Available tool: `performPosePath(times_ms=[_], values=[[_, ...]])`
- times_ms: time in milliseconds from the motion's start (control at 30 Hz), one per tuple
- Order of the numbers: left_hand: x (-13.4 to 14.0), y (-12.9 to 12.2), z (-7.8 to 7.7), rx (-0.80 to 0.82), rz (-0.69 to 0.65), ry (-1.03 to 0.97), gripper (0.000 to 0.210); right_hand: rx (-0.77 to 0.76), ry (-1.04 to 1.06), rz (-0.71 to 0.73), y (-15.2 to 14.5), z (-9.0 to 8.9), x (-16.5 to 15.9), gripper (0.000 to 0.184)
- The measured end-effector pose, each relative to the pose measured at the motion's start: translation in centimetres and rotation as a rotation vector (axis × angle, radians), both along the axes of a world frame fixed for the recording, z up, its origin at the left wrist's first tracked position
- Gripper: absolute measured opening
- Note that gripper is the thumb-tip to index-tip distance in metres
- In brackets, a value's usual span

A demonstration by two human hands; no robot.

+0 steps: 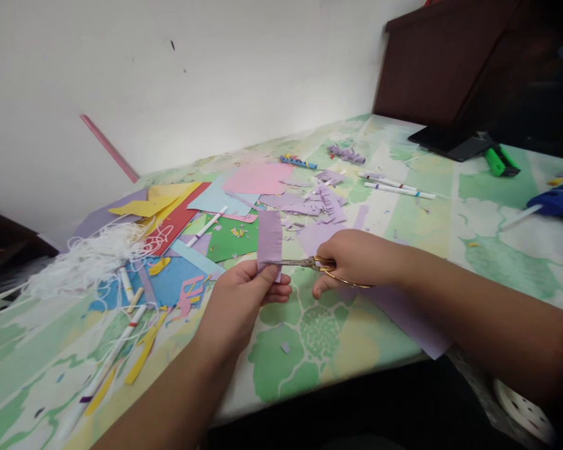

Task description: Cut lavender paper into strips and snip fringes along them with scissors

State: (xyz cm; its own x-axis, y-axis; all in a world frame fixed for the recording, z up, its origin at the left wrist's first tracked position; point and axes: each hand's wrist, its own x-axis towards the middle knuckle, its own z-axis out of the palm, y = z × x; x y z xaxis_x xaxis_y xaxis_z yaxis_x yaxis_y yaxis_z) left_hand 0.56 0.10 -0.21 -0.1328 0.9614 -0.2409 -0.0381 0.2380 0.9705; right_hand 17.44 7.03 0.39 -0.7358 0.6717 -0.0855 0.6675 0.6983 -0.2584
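Above green-patterned tablecloth (281,362), your left hand (239,294) pinched rectangular purple paper strip (269,234); your right hand (359,255) gripped gold-handled metal scissors (304,262). Slits marked strip's right edge; lower end appeared uncut. Fringed purple paper pieces (331,203) lay beyond.

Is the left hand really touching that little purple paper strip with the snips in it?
Touching. The head view shows the left hand with its thumb pressed over the lower end of the purple paper strip.
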Motion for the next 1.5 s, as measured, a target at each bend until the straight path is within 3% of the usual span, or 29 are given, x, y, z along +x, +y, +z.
performPosePath(times_ms=[667,1500], values=[[-0.08,-0.28,0.27,-0.002,-0.026,-0.044,0.012,0.004,0.002,-0.041,0.24,0.06,0.10,0.053],[0.10,-0.19,0.19,0.087,-0.004,0.120,0.015,-0.041,0.016,-0.002,-0.37,-0.07,-0.25,0.059]])
